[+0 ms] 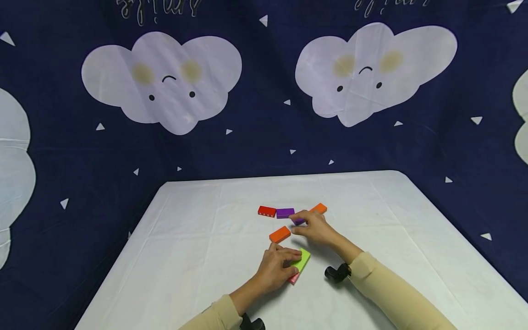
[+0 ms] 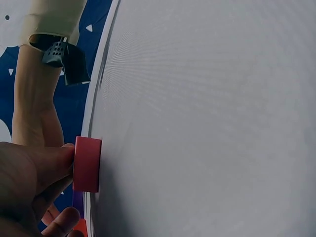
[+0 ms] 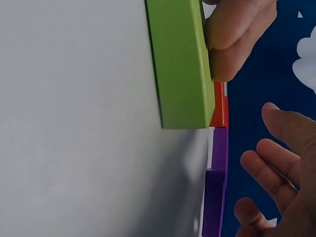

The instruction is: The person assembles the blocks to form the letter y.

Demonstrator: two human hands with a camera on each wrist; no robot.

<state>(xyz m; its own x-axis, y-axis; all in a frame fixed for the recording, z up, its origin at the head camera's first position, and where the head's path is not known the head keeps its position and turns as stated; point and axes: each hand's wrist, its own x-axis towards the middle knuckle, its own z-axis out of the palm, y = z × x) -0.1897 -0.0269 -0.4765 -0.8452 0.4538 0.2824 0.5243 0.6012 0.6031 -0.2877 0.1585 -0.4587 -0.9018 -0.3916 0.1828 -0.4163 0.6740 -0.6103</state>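
At eleven o'clock from the lime-green block point(image 1: 304, 259), a red block point(image 1: 266, 211) is showing white dots; at twelve, navy cloth point(image 1: 268, 68) is displaying white cloud patterns.

Navy cloud-print backdrop point(image 1: 264, 142) behind white tabletop point(image 1: 189, 261)

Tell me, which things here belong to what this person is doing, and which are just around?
Probably in the job:
green block and pink block, at the left hand
two purple blocks, by the right hand
two orange blocks
red block

Apparently just around:
white table
cloud-patterned backdrop
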